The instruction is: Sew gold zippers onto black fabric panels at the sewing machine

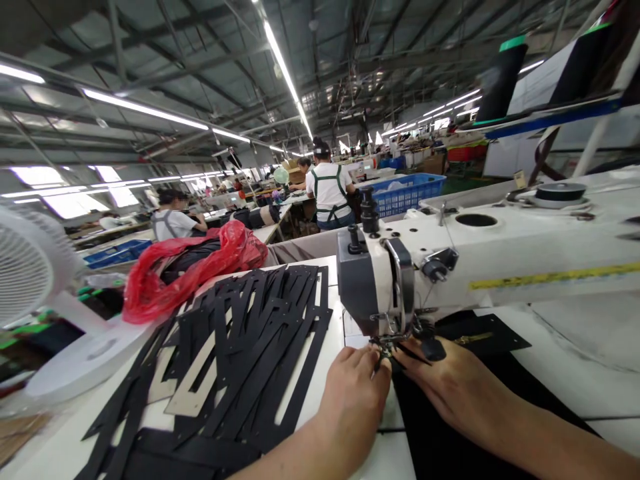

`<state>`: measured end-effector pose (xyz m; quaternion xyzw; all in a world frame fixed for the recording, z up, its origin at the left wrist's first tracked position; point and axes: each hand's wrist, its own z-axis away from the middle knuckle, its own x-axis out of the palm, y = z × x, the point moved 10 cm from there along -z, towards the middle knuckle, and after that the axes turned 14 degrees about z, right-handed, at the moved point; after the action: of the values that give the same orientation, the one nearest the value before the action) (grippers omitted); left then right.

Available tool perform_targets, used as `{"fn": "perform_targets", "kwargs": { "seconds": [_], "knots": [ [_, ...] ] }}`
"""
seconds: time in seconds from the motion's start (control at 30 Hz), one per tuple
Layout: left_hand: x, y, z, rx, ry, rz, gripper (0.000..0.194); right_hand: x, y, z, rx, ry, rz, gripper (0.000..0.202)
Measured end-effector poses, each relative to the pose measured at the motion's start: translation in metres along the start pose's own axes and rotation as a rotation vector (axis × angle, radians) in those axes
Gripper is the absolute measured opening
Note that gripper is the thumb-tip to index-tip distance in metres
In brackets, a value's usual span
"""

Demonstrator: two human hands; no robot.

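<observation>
A white and black sewing machine (pixel 375 287) stands in front of me. My left hand (pixel 353 400) is closed, its thumb and fingertips pinched together just left of the presser foot; what lies between them is too small to make out. On the other side of the foot, my right hand (pixel 455 387) rests with its fingers stretched toward the needle, on black material. The machine head partly covers those fingertips. A large black panel (pixel 440 433) spreads beneath my right forearm. Behind that hand lies a black piece with a gold-coloured mark (pixel 500 333).
Many black slotted strips (pixel 260 360) are heaped at the left, some showing beige backs. Beyond them are a red plastic bag (pixel 240 247) and a white fan (pixel 95 353). Thread cones (pixel 503 80) stand upper right. Co-workers and a blue crate (pixel 410 193) are farther back.
</observation>
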<state>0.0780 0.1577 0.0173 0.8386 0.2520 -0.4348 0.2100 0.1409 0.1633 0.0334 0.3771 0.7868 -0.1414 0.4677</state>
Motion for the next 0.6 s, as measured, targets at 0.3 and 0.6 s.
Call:
{"fn": "perform_targets", "kwargs": {
  "seconds": [0.3, 0.6],
  "knots": [
    [-0.002, -0.003, 0.0, 0.06, 0.069, 0.023, 0.013, 0.007, 0.004, 0.001, 0.052, -0.038, -0.047, 0.038],
    [-0.006, -0.01, -0.002, 0.041, 0.112, 0.074, 0.012, 0.011, 0.006, -0.001, 0.074, -0.06, -0.026, 0.031]
  ]
}}
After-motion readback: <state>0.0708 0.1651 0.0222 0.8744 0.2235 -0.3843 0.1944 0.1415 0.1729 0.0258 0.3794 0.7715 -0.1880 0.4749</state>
